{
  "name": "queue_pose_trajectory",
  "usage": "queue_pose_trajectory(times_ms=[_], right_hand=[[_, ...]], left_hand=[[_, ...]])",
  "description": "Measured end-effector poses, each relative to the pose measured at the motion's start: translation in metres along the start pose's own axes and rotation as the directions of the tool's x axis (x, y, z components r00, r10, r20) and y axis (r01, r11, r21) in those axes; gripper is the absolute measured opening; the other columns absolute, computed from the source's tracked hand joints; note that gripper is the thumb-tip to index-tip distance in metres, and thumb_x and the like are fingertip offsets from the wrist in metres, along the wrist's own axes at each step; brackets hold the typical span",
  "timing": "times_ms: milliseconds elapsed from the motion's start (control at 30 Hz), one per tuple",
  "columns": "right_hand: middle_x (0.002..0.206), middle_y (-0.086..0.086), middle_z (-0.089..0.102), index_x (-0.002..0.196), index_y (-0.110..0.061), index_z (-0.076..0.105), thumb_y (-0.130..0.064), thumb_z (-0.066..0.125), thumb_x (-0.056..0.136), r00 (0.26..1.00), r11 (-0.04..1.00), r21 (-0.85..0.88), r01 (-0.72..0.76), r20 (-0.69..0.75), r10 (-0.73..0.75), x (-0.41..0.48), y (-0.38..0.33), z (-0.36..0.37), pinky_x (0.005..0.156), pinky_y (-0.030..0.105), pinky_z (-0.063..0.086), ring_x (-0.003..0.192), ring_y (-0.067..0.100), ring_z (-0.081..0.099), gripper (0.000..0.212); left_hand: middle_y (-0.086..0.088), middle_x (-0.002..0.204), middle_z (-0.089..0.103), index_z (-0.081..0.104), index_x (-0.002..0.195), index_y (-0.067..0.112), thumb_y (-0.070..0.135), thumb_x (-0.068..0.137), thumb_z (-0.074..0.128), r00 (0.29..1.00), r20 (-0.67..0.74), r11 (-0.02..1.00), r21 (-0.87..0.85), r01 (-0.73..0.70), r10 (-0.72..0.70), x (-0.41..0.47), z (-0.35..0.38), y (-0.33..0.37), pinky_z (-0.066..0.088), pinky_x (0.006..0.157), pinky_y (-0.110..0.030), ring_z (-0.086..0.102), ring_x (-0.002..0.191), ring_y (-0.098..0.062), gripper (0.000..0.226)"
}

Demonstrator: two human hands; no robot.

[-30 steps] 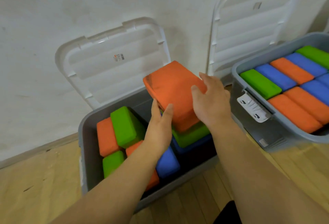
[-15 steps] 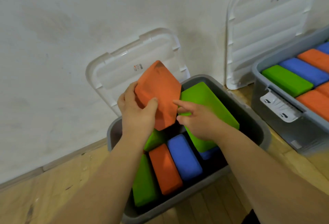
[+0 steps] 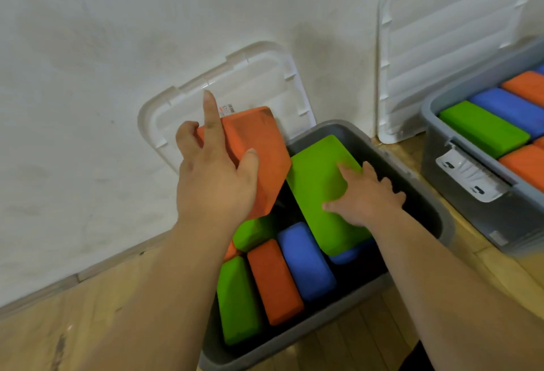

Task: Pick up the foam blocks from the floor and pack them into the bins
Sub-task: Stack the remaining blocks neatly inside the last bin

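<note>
The left hand (image 3: 215,185) grips an orange block (image 3: 259,149), tilted over the far-left corner of the grey bin (image 3: 329,129), with the thumb across its face and the index finger pointing straight up. Just to its right, the right hand (image 3: 365,197) lies spread flat on a large green block (image 3: 318,182) tilted inside the bin. Beyond that hand stands a second bin (image 3: 459,217), filled with blocks.

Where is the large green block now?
Head view, centre-right: the large green block lies tilted in the near grey bin, under the right hand, beside the orange block held by the left hand.
</note>
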State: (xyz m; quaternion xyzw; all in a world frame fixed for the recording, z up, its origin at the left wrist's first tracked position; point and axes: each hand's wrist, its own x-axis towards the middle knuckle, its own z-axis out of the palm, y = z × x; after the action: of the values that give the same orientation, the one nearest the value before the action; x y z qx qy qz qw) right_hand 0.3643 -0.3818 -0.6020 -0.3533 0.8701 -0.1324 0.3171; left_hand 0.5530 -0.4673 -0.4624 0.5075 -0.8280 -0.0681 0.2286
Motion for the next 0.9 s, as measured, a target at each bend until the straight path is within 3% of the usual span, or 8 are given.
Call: queue_pose_trajectory(times_ms=[100,267,367,467,600,767,900], right_hand=[[0.17,-0.002,0.001,0.158,-0.05,0.007,-0.071,0.071,0.077,1.0,0.999,0.045,0.019,-0.022,-0.018,0.008,0.002,-0.004,0.111,0.059,0.035,0.147,0.042,0.027,0.105],[0.169,-0.002,0.004,0.159,-0.05,0.007,-0.072,0.071,0.077,0.999,0.998,0.048,0.029,-0.031,-0.027,0.013,0.004,-0.006,0.11,0.058,0.037,0.147,0.04,0.027,0.106],[0.17,-0.002,0.005,0.159,-0.05,0.007,-0.071,0.072,0.077,0.999,0.998,0.06,0.034,-0.027,-0.033,0.014,0.004,-0.006,0.111,0.059,0.037,0.148,0.039,0.027,0.107],[0.169,0.0,0.006,0.159,-0.049,0.007,-0.072,0.072,0.076,0.998,0.996,0.068,0.055,-0.02,-0.054,0.017,0.003,-0.006,0.111,0.059,0.037,0.147,0.041,0.027,0.108],[0.169,0.0,0.007,0.16,-0.047,0.002,-0.072,0.073,0.075,0.997,0.995,0.079,0.065,-0.044,-0.062,0.02,0.004,-0.005,0.112,0.058,0.037,0.147,0.041,0.027,0.114],[0.168,-0.001,0.014,0.161,-0.04,-0.004,-0.071,0.077,0.071,0.993,0.991,0.107,0.08,-0.091,-0.071,0.022,0.004,0.002,0.112,0.056,0.038,0.145,0.038,0.032,0.125],[0.168,-0.003,0.013,0.161,-0.039,-0.002,-0.069,0.078,0.071,0.991,0.992,0.094,0.079,-0.118,-0.067,0.024,0.009,0.002,0.113,0.053,0.035,0.146,0.035,0.03,0.124]], left_hand=[[-0.001,0.157,0.019,-0.008,0.159,0.046,0.048,0.093,0.053,1.0,0.002,0.999,0.046,-0.021,0.021,0.001,-0.004,-0.001,0.049,0.092,-0.049,0.055,0.117,-0.039,0.09],[-0.001,0.163,0.017,-0.002,0.16,0.045,0.046,0.094,0.05,0.998,0.068,0.99,0.137,-0.015,0.006,0.011,0.006,-0.005,0.044,0.103,-0.05,0.048,0.126,-0.041,0.084],[-0.005,0.168,0.009,-0.003,0.16,0.042,0.051,0.097,0.046,0.971,0.209,0.982,0.172,0.078,-0.114,0.009,0.05,-0.019,0.038,0.111,-0.054,0.043,0.135,-0.046,0.08],[0.0,0.171,-0.002,-0.01,0.16,0.042,0.065,0.098,0.034,0.925,0.263,0.949,0.233,0.214,-0.273,0.013,0.097,-0.038,0.023,0.115,-0.063,0.024,0.147,-0.047,0.079],[0.002,0.172,-0.005,-0.013,0.158,0.045,0.078,0.094,0.022,0.822,0.405,0.909,0.289,0.301,-0.401,0.034,0.138,-0.071,0.006,0.119,-0.07,0.006,0.152,-0.052,0.081],[0.001,0.172,-0.004,-0.011,0.161,0.039,0.079,0.094,0.014,0.807,0.446,0.909,0.33,0.254,-0.387,0.019,0.186,-0.081,0.0,0.118,-0.07,-0.008,0.154,-0.047,0.081],[0.001,0.172,0.001,-0.004,0.162,0.04,0.077,0.094,0.009,0.831,0.429,0.921,0.313,0.23,-0.354,0.026,0.213,-0.073,0.0,0.117,-0.073,-0.008,0.152,-0.051,0.078]])
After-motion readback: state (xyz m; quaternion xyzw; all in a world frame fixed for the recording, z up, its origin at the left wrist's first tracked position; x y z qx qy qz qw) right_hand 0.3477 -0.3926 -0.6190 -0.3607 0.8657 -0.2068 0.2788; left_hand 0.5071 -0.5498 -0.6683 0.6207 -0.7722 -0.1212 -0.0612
